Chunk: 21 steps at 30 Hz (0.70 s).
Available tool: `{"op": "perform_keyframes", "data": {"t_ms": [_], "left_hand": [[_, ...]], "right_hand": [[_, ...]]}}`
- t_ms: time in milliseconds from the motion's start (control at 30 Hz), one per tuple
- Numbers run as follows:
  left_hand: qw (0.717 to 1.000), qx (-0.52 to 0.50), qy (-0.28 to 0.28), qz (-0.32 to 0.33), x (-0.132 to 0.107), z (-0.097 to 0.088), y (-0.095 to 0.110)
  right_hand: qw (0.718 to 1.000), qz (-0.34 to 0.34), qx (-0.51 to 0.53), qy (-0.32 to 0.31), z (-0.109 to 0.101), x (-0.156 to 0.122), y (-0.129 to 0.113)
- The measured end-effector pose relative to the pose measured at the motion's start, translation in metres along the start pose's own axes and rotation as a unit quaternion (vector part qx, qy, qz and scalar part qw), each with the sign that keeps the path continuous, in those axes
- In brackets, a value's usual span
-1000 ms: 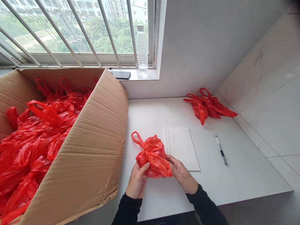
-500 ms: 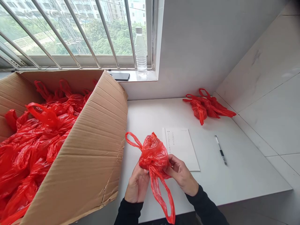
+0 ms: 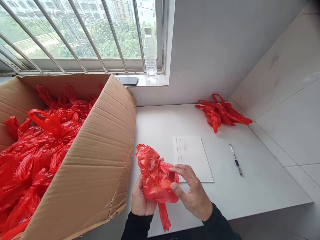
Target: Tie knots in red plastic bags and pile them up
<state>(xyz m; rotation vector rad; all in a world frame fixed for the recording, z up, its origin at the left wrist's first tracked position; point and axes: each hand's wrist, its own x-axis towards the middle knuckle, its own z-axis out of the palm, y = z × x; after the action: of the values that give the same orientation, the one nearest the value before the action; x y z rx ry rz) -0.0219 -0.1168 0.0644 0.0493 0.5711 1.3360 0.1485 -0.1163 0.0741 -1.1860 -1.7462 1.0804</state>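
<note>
A knotted red plastic bag [image 3: 160,186] is held over the near part of the table, its contents hidden by the crumpled film. My left hand [image 3: 142,200] cups it from below and the left side, with some fingers hidden behind it. At its right edge, my right hand [image 3: 192,190] grips the bag between thumb and fingertips. One tied-off handle hangs down toward me, and a gathered end points up and left.
On the left, a cardboard box [image 3: 100,150] holds many red bags [image 3: 47,143]. A printed notebook [image 3: 197,160] and a pen [image 3: 235,160] lie on the white table [image 3: 260,190]. More red bags [image 3: 220,113] rest in the back corner. A bottle [image 3: 150,53] and phone [image 3: 128,81] occupy the windowsill.
The bag has been turned over in my hands; its long handle loop no longer hangs to the front right. My right hand has shifted its hold along the right edge.
</note>
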Motion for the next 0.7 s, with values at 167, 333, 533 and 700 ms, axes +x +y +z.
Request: {"op": "perform_keyframes", "data": {"t_ms": [167, 333, 533, 700], "left_hand": [[0.998, 0.002, 0.061, 0.014, 0.002, -0.003, 0.001], [0.995, -0.007, 0.099, 0.000, 0.001, -0.004, 0.000], [0.994, 0.006, 0.100, -0.034, -0.001, 0.001, -0.004], [0.996, 0.035, 0.075, -0.039, -0.003, -0.002, -0.006]], "right_hand": [[0.998, 0.033, -0.036, -0.045, 0.002, 0.003, 0.002], [0.998, 0.045, -0.047, -0.007, 0.009, 0.001, 0.002], [0.997, 0.066, 0.005, 0.047, 0.007, 0.000, -0.001], [0.985, 0.118, 0.114, 0.051, 0.001, 0.002, 0.003]]}}
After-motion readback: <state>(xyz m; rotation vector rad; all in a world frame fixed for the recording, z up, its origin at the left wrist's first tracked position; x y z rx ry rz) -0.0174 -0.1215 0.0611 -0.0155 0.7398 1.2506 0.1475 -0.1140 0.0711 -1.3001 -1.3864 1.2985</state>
